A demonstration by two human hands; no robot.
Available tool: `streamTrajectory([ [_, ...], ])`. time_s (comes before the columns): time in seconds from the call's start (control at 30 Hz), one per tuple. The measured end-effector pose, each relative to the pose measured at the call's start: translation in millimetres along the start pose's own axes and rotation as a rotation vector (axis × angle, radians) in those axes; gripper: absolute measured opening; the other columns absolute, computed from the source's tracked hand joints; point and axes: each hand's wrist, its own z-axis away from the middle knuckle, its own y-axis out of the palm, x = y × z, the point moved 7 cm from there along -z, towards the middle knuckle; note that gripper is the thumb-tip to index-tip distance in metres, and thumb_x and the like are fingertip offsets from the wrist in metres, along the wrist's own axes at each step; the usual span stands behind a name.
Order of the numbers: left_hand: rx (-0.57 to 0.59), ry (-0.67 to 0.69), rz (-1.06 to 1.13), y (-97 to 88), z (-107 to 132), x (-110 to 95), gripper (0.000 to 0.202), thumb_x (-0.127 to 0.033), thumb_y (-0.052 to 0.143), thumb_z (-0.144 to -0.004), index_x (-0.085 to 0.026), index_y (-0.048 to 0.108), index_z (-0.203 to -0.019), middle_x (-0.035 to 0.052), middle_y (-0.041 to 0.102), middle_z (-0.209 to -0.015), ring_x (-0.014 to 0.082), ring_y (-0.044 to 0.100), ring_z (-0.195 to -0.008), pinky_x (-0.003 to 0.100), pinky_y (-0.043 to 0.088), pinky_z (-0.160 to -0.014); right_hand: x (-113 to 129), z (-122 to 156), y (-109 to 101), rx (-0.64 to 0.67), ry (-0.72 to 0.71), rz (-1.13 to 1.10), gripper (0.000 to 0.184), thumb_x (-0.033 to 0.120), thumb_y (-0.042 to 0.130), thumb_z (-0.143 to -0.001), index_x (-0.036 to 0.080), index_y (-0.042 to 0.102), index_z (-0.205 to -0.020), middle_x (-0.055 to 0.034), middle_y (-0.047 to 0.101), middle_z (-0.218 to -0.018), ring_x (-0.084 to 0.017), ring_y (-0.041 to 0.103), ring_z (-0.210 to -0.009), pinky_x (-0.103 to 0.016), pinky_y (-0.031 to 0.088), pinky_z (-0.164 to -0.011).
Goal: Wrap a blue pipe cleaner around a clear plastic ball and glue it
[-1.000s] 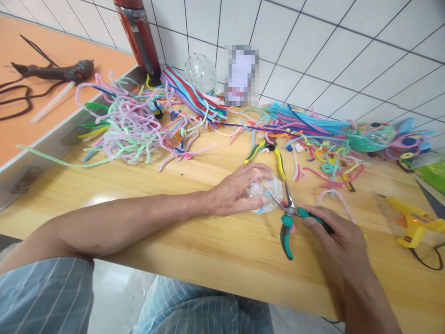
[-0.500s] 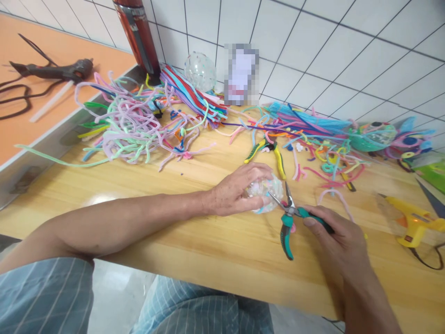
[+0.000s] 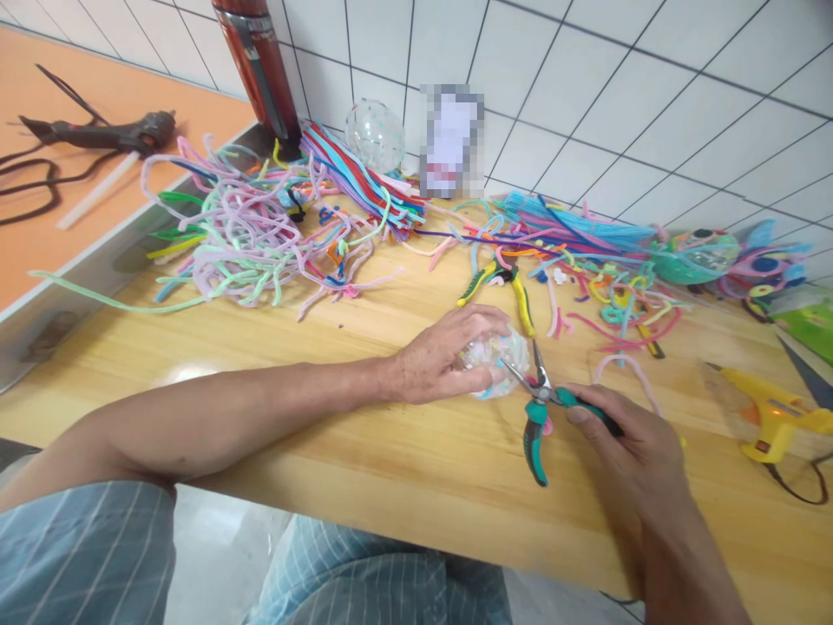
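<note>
My left hand (image 3: pixel 452 354) is closed around a clear plastic ball (image 3: pixel 511 347) with coloured specks, resting low over the wooden table. My right hand (image 3: pixel 631 443) grips one handle of the needle-nose pliers (image 3: pixel 543 395), which have teal and black handles. The pliers' jaws are spread apart, and one tip reaches to the ball beside my left thumb. Their other handle hangs free of my fingers. Small pink bits (image 3: pixel 547 426) show behind the pliers, partly hidden.
Yellow-handled pliers (image 3: pixel 522 304) lie just behind the ball. Pipe cleaners in a tangle (image 3: pixel 240 221) and in bundles (image 3: pixel 579 227) line the wall. A yellow glue gun (image 3: pixel 774 412) lies at right, a black glue gun (image 3: pixel 123 132) at far left. A red flask (image 3: pixel 253 65) stands at back left.
</note>
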Motion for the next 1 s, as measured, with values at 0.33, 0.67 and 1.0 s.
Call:
streamTrajectory([
  [0.33,0.003,0.008,-0.031,-0.5,-1.2,-2.5,0.041,-0.037,0.067,-0.102,-0.023,0.053,-0.138,0.0171,0.067,-0.139,0.029,0.064,-0.138,0.05,0.055,-0.115,3.5,-2.1,0.4,-0.014,-0.05,-0.001,0.019,0.035,0.068,-0.102,0.034,0.082,-0.114,0.0012,0.088,-0.098,-0.02,0.082,-0.081,-0.03,0.063,-0.073],
  [0.67,0.001,0.039,-0.063,-0.6,0.7,-1.6,0.046,-0.037,0.067,-0.101,-0.023,0.051,-0.141,0.0198,0.065,-0.141,0.0311,0.063,-0.138,0.052,0.056,-0.114,10.9,-2.5,-0.2,-0.02,-0.124,-0.01,0.022,0.025,0.067,-0.102,0.036,0.079,-0.117,0.0049,0.087,-0.098,-0.017,0.082,-0.08,-0.027,0.062,-0.072],
  [1.0,0.003,0.052,-0.061,-1.0,1.7,-3.2,0.052,-0.04,0.073,-0.098,-0.024,0.052,-0.142,0.0202,0.066,-0.143,0.0324,0.063,-0.141,0.053,0.056,-0.115,10.6,0.2,1.4,-0.01,-0.164,0.017,0.022,0.026,0.066,-0.103,0.035,0.077,-0.12,0.0035,0.086,-0.099,-0.017,0.082,-0.081,-0.026,0.062,-0.071],
])
